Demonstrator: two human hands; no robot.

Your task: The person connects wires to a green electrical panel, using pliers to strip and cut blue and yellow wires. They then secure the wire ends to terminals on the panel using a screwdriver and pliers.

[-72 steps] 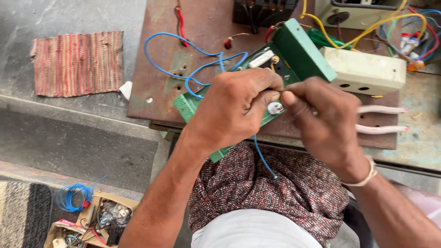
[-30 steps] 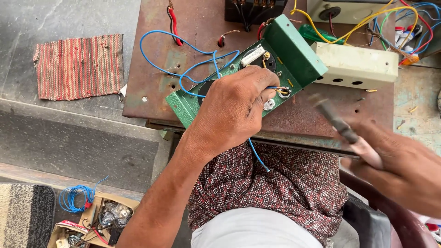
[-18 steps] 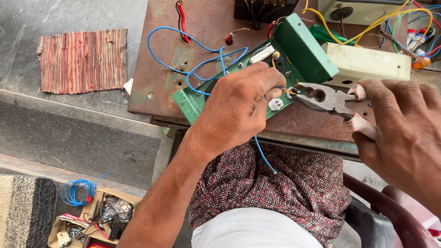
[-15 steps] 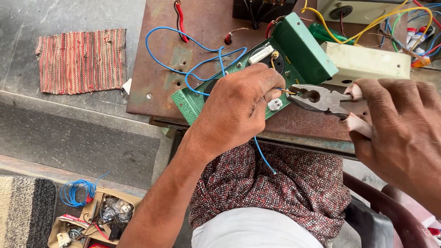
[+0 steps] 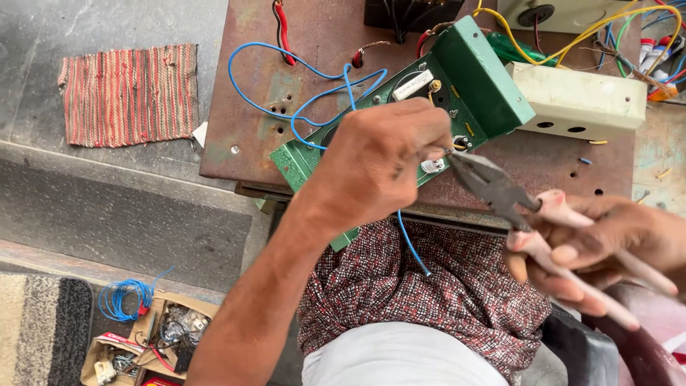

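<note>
Seen from above, a seated person works at a rusty metal desk (image 5: 250,129). The left hand (image 5: 382,164) is curled tight over a green metal electrical panel (image 5: 457,93), which lies slanted across the desk's near edge, its long axis running from lower left to upper right; the fingertips pinch something small near the panel's lower right edge, too hidden to identify. The right hand (image 5: 607,246) is wrapped around the pale pink handles of a pair of pliers (image 5: 493,187), off the desk and over the lap. The pliers point up and to the left, their dark nose just beside the left fingertips and a small round terminal (image 5: 432,166) on the panel. A blue wire (image 5: 286,61) loops across the desk behind the panel, and a cream switch box (image 5: 579,100) sits to the right.
</note>
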